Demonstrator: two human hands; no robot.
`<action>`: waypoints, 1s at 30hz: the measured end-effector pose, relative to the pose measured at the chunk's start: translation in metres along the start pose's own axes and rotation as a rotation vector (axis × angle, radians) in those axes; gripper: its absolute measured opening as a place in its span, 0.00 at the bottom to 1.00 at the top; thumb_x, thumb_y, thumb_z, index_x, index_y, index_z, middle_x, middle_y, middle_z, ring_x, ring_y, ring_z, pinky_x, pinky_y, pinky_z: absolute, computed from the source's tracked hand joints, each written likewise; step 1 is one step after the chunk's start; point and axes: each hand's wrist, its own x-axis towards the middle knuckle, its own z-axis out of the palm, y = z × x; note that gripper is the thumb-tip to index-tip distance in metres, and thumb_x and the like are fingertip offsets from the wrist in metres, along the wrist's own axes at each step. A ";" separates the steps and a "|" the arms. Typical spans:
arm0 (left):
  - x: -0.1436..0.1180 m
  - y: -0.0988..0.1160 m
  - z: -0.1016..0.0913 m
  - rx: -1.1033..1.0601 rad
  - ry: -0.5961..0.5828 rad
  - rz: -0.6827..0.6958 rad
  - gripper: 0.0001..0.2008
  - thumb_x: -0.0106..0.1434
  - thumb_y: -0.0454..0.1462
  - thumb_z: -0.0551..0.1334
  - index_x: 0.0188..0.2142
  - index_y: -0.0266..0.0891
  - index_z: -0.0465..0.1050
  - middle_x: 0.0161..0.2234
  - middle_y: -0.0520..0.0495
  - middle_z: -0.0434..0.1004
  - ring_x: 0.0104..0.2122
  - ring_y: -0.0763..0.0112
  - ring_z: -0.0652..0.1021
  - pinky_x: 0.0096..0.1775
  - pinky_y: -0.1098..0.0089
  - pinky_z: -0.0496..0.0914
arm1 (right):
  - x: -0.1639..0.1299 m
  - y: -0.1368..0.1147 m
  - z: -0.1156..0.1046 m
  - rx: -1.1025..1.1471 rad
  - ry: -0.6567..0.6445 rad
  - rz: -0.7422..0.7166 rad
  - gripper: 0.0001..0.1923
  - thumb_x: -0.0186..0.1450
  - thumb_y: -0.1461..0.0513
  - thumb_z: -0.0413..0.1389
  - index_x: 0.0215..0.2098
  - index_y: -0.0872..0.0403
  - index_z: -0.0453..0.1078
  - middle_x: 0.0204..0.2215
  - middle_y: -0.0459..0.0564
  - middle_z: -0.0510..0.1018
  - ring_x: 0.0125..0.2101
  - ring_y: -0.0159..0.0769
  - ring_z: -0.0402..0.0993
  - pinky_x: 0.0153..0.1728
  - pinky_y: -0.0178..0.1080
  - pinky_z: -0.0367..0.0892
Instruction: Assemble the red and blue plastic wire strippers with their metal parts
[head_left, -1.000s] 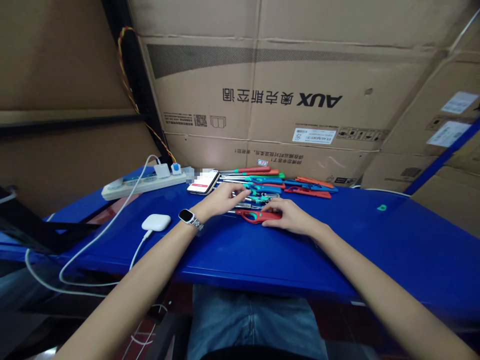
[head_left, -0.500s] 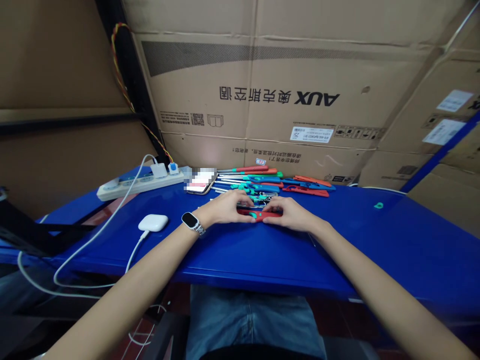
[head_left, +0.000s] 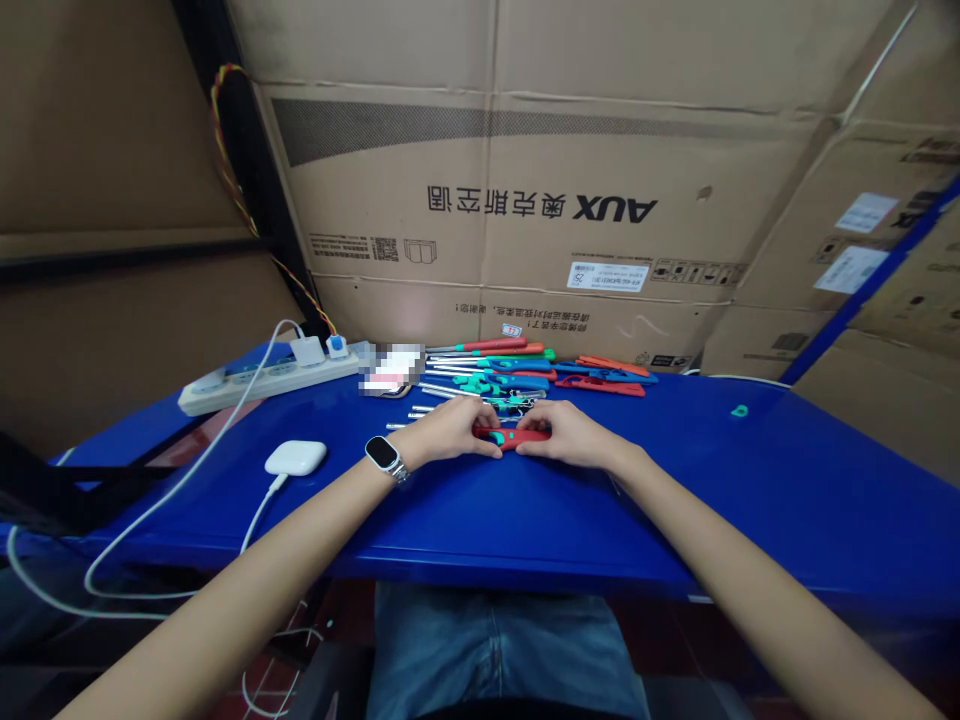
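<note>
A red long-reach lighter handle (head_left: 517, 438) with green parts lies crosswise near the middle of the blue table. My left hand (head_left: 454, 430) grips its left end between thumb and fingers. At the other end, my right hand (head_left: 571, 434) pinches the red casing. Just beyond my fingers are small green and metal parts (head_left: 517, 403), partly covered by my hands. Several metal lighter tubes (head_left: 439, 395) point left behind my left hand. Farther back lie lighters with blue handles (head_left: 525, 382) and red handles (head_left: 506, 343).
Empty-looking red and blue casings (head_left: 611, 385) are piled at the back right. A phone (head_left: 394, 368), a white power strip (head_left: 225, 392) and a white earbud case (head_left: 296, 458) with a cable are on the left. One small green piece (head_left: 740, 411) lies at right. Cardboard (head_left: 540, 150) stands behind.
The camera view has shifted slightly. Both hands still hold the red lighter handle; my right hand's fingers sit a little differently on it, and metal tubes show more beside my left hand.
</note>
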 end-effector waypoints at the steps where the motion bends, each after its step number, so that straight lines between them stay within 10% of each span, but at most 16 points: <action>1: 0.000 0.000 0.000 0.004 -0.003 0.003 0.19 0.53 0.50 0.70 0.37 0.39 0.77 0.32 0.47 0.78 0.32 0.65 0.75 0.32 0.70 0.65 | 0.000 0.000 0.000 -0.014 0.001 0.003 0.11 0.58 0.58 0.63 0.39 0.52 0.78 0.35 0.50 0.81 0.37 0.41 0.74 0.38 0.39 0.65; 30: -0.007 0.014 -0.016 -0.149 0.033 0.145 0.08 0.61 0.41 0.65 0.35 0.38 0.74 0.33 0.48 0.76 0.32 0.67 0.73 0.36 0.68 0.66 | -0.010 -0.018 -0.003 0.033 -0.015 -0.054 0.13 0.63 0.51 0.59 0.31 0.53 0.69 0.25 0.44 0.74 0.25 0.32 0.66 0.27 0.34 0.54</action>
